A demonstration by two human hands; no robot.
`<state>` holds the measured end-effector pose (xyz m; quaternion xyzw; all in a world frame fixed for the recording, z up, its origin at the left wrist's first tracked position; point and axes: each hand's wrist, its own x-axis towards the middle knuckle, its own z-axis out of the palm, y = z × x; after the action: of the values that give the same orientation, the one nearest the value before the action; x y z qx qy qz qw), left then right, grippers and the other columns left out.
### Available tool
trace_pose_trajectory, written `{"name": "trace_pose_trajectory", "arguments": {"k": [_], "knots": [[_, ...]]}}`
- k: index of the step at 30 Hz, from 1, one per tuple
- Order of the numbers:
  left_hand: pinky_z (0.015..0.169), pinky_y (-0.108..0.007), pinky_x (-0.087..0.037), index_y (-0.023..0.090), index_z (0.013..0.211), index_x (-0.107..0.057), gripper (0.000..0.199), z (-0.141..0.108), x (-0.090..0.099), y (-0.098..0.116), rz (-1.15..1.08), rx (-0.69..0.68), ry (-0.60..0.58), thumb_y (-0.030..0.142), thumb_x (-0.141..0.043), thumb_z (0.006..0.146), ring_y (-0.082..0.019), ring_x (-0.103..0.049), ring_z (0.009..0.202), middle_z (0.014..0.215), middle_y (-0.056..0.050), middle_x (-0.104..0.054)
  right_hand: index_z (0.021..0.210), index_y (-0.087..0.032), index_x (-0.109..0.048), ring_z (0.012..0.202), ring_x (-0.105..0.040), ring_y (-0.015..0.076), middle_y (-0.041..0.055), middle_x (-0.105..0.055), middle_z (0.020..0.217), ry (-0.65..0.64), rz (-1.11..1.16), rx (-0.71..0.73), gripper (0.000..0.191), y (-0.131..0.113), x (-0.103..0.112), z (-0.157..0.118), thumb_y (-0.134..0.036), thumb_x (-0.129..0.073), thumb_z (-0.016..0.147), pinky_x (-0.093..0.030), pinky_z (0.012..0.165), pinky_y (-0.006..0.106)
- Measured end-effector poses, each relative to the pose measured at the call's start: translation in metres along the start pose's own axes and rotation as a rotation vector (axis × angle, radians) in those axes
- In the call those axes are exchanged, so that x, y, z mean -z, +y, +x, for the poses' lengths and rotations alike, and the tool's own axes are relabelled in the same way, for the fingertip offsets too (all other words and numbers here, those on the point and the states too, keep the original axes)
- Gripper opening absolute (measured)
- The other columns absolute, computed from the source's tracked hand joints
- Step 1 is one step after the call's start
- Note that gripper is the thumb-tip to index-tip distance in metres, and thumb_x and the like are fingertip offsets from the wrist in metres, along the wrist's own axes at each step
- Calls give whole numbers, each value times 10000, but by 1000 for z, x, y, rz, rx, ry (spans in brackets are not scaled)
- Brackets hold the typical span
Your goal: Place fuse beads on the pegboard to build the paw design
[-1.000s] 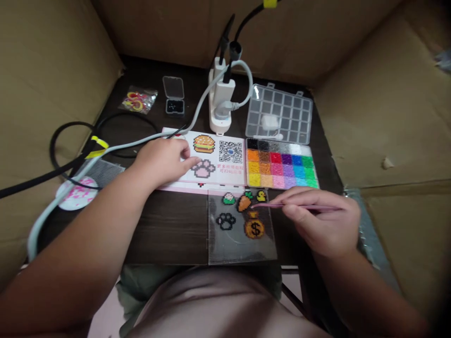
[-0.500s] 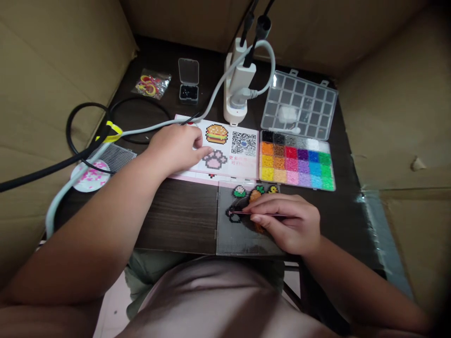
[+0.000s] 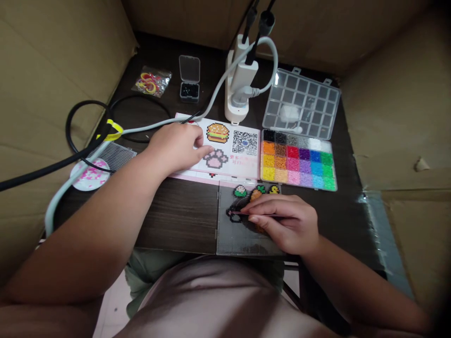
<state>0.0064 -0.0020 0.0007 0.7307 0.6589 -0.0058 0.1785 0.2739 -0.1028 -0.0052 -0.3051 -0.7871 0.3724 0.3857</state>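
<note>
Above the pegboard (image 3: 234,245), right hand (image 3: 285,223) pinches pink tweezers (image 3: 239,213).

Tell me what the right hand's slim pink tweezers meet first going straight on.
The right hand points its slim pink tweezers at the black bead paw print on the clear pegboard; depth is unclear.

Cardboard walls (image 3: 52,117) box in a dark wood-grain table (image 3: 176,213).

Soft, even light; the right hand (image 3: 283,224) casts a faint shadow.
</note>
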Motion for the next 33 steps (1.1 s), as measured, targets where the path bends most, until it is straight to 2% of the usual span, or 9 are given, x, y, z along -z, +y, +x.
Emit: {"name": "trace_pose_trajectory", "arguments": {"k": [19, 33], "knots": [[789, -416, -485, 258, 1016, -782, 460, 0, 0, 1, 21, -4, 1, 657, -590, 892, -335, -727, 982, 993, -112, -799, 914, -193, -825, 735, -819, 180, 75, -852, 831, -8, -28, -3, 90, 0, -1, 2, -154, -761, 964, -690, 727, 272], [809, -410, -490, 278, 1013, -785, 431, -1, 1, 1, -18, -3, -1, 656, -628, 880, -327, -726, 1000, 1027, -104, -810, 929, -197, -835, 749, -825, 186, 70, -857, 847, -3, -4, -12, 114, 1, 0, 1, -96, -787, 910, -690, 757, 275]]}}
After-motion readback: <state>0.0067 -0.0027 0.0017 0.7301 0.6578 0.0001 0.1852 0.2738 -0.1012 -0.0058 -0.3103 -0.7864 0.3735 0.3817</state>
